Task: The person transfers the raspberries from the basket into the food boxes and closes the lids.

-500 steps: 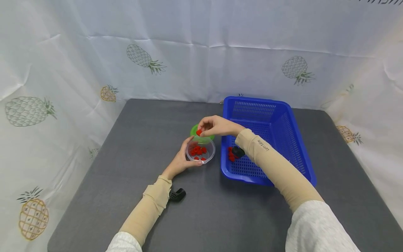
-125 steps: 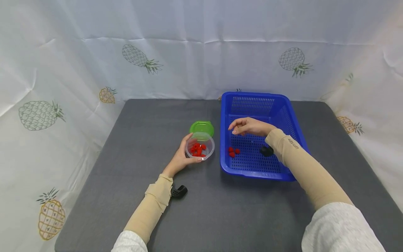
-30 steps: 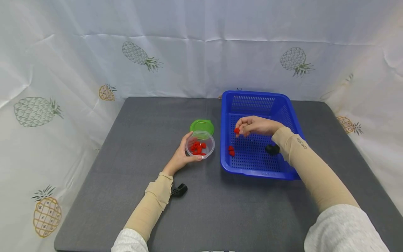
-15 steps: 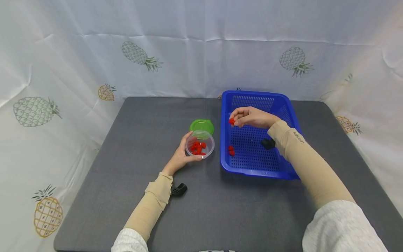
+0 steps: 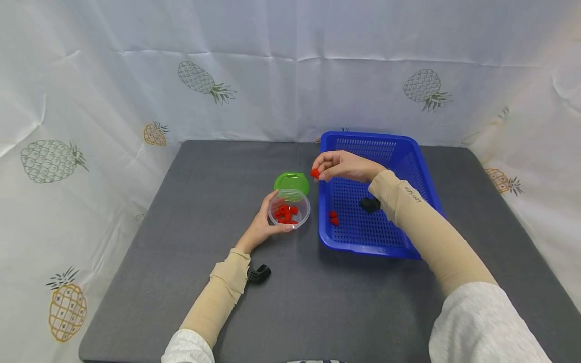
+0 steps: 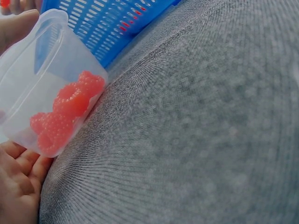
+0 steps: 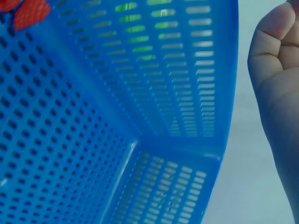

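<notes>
A clear round plastic tub (image 5: 306,218) with several raspberries (image 5: 287,214) inside stands on the table. My left hand (image 5: 259,228) grips it from the left, thumb at the near side of the rim. In the left wrist view the raspberries (image 6: 70,105) lie at the bottom, behind the see-through wall. Above the left rim of a blue slotted basket, my right hand (image 5: 347,165) pinches one raspberry (image 5: 315,173) between thumb and fingertips. Two raspberries (image 5: 334,221) lie in the basket near its left wall; part of this pair (image 7: 32,13) shows in the right wrist view.
The blue basket (image 5: 363,250) stands right of the tub on the dark grey table (image 5: 227,176). A green lid (image 5: 292,181) lies just behind the tub, partly overlapped by it. Black wrist cameras hang under both forearms, the left one (image 5: 259,274) close over the table. White pineapple-print cloth (image 5: 281,101) surrounds the table.
My right hand has risen from inside the basket and moved left to its left rim, carrying the raspberry. My left hand and the tub have stayed in place.
</notes>
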### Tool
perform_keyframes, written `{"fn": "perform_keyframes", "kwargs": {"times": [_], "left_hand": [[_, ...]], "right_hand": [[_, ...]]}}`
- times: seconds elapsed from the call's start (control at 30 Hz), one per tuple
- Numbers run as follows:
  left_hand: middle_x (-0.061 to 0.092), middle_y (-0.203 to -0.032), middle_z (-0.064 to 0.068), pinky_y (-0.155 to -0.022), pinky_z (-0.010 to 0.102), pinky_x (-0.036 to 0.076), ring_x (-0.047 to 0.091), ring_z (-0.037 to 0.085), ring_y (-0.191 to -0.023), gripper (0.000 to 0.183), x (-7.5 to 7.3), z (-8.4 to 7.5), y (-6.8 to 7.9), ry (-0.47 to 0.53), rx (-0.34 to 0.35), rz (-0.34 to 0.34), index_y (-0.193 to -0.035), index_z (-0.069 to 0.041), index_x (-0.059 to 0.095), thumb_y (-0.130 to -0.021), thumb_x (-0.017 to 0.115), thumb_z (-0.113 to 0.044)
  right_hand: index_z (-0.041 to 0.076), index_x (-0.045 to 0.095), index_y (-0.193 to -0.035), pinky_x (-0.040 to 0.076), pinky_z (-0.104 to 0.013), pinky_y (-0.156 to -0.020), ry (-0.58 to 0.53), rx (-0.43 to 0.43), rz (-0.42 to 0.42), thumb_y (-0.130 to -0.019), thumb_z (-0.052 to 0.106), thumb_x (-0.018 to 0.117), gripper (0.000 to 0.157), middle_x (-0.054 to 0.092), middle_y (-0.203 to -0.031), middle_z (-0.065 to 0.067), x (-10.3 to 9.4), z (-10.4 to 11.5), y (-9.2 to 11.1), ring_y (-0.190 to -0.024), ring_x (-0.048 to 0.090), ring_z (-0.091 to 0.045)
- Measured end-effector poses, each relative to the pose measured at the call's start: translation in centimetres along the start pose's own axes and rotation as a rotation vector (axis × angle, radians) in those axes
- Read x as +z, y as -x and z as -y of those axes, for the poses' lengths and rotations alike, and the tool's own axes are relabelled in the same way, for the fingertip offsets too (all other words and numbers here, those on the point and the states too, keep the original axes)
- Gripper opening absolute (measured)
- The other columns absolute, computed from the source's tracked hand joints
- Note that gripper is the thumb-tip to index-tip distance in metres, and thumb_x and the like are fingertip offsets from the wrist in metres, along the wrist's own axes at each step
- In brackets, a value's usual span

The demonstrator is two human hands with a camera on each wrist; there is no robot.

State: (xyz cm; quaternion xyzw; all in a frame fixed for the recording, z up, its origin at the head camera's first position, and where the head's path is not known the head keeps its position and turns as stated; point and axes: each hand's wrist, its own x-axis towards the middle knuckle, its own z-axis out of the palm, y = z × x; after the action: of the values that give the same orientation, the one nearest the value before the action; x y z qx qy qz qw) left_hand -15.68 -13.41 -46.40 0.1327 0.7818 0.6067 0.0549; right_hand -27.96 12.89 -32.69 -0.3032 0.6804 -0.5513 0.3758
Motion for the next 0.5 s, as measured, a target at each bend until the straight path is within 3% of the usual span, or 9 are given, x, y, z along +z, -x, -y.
{"fn": "perform_keyframes", "kwargs": {"times": [0.3,0.43,0.5], "left_hand": [[0.036,-0.147,0.009,-0.116,0.049,0.020,0.035,0.025,-0.136,0.095,-0.1,-0.1,0.0,0.014,-0.013,0.010,-0.147,-0.028,0.015,-0.075,0.075,-0.013],[0.032,-0.149,0.012,-0.116,0.050,0.019,0.032,0.028,-0.138,0.095,-0.1,-0.4,0.0,0.023,-0.026,0.030,-0.148,-0.024,0.012,-0.077,0.073,-0.009],[0.031,-0.150,0.014,-0.116,0.051,0.019,0.031,0.029,-0.138,0.094,-0.1,-1.3,0.2,0.020,-0.028,0.040,-0.149,-0.019,0.011,-0.078,0.072,-0.009]], "right_hand": [[0.007,0.057,-0.105,0.050,-0.031,-0.079,0.046,-0.019,0.034,-0.087,0.009,0.062,0.018,0.070,-0.090,-0.001,1.8,0.2,-2.3,-0.082,0.062,-0.012],[0.005,0.056,-0.105,0.050,-0.035,-0.083,0.083,-0.013,0.072,-0.087,0.010,0.061,0.019,0.070,-0.090,-0.001,2.6,0.1,-3.3,-0.086,0.063,-0.018],[0.004,0.055,-0.106,0.050,-0.040,-0.085,0.116,-0.006,0.088,-0.087,0.009,0.060,0.020,0.070,-0.090,-0.001,2.9,0.0,-3.7,-0.088,0.062,-0.023]]}}
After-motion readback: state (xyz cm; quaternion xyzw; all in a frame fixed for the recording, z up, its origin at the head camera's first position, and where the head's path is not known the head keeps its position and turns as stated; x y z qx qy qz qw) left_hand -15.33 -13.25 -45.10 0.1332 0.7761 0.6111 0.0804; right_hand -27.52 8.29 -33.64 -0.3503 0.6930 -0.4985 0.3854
